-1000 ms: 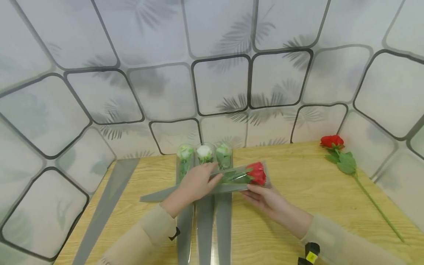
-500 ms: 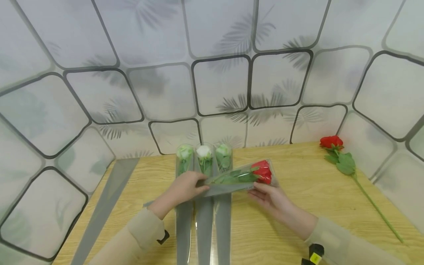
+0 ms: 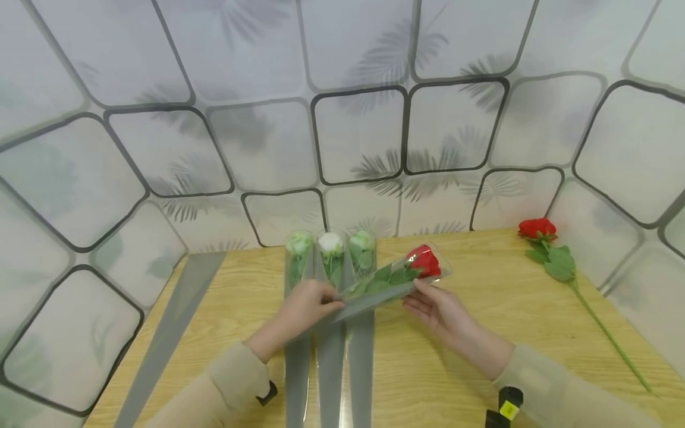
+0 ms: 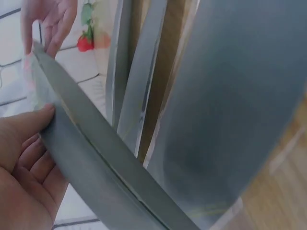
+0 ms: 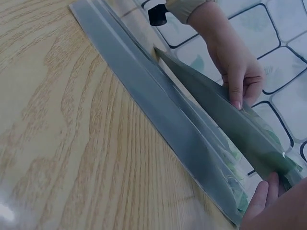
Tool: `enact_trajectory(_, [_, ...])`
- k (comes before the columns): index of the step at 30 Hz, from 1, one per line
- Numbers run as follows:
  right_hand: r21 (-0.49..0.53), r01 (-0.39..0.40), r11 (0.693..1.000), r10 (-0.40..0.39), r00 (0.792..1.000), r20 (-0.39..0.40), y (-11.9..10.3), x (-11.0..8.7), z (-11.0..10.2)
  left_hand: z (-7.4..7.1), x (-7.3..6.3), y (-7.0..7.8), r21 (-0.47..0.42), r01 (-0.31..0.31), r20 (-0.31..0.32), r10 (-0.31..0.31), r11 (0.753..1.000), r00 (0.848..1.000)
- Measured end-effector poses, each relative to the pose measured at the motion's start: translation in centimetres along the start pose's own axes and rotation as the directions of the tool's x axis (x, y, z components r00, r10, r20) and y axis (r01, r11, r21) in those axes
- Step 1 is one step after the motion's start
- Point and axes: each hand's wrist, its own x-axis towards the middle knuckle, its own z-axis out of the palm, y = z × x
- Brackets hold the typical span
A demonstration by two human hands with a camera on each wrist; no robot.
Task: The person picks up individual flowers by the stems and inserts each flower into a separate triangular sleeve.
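Note:
A red rose (image 3: 424,261) lies inside a clear-and-grey flower sleeve (image 3: 374,299), tilted with its bloom up to the right. My left hand (image 3: 304,306) pinches the sleeve around its middle between thumb and fingers. Near the bloom, my right hand (image 3: 443,315) holds the sleeve's lower edge, thumb on top and fingers beneath. Under this sleeve lie three sleeved pale roses side by side, a white rose (image 3: 330,244) in the middle. In the left wrist view the held sleeve's grey back (image 4: 105,153) faces the camera; in the right wrist view the sleeve (image 5: 216,110) narrows toward its far tip.
A flat grey sleeve (image 3: 173,333) lies on the left of the wooden table (image 3: 455,380). At the far right rests a loose red rose (image 3: 537,228) with a long green stem. Patterned cloth walls (image 3: 358,137) stand around the table's back and sides.
The sleeved red rose has tilted up at its bloom end and shifted slightly right. My left hand has slid back along the sleeve from its upper side; my right hand has risen slightly.

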Motion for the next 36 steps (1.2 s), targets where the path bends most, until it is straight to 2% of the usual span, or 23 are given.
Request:
enact_trajectory(5, [-0.13,0.017,0.991,-0.018,1.0,-0.002,0.9,0.3,0.3,0.8,0.0,1.0,-0.005,-0.003,-0.04,0.003,1.0,0.999])
enact_trajectory(12, [-0.262,0.0,0.965,-0.006,1.0,-0.025,2.8,0.4,1.8,2.0,0.8,2.4,0.043,-0.004,-0.11,0.009,0.999,0.994])
enact_trajectory(15, [-0.298,0.006,0.954,-0.016,0.999,-0.032,3.4,0.5,2.1,2.5,1.1,2.8,0.038,-0.006,-0.119,0.011,0.999,0.993])
enact_trajectory(20, [-0.313,-0.007,0.95,-0.031,0.993,-0.116,3.6,0.5,2.4,3.2,1.5,3.5,0.0,-0.005,-0.118,0.005,1.0,0.993])
enact_trajectory(24, [-0.32,-0.017,0.947,-0.037,0.986,-0.162,3.1,0.6,2.1,3.3,1.6,3.8,-0.019,-0.002,-0.094,0.001,1.0,0.996])
enact_trajectory(29, [-0.334,-0.024,0.942,-0.04,0.982,-0.184,2.2,0.9,1.5,3.3,1.9,4.2,-0.09,0.055,-0.003,-0.056,0.994,0.998])
enact_trajectory(36, [-0.355,-0.04,0.934,-0.041,0.975,-0.218,1.7,1.8,0.5,3.8,2.7,4.5,-0.235,0.168,0.107,-0.146,0.957,0.983])
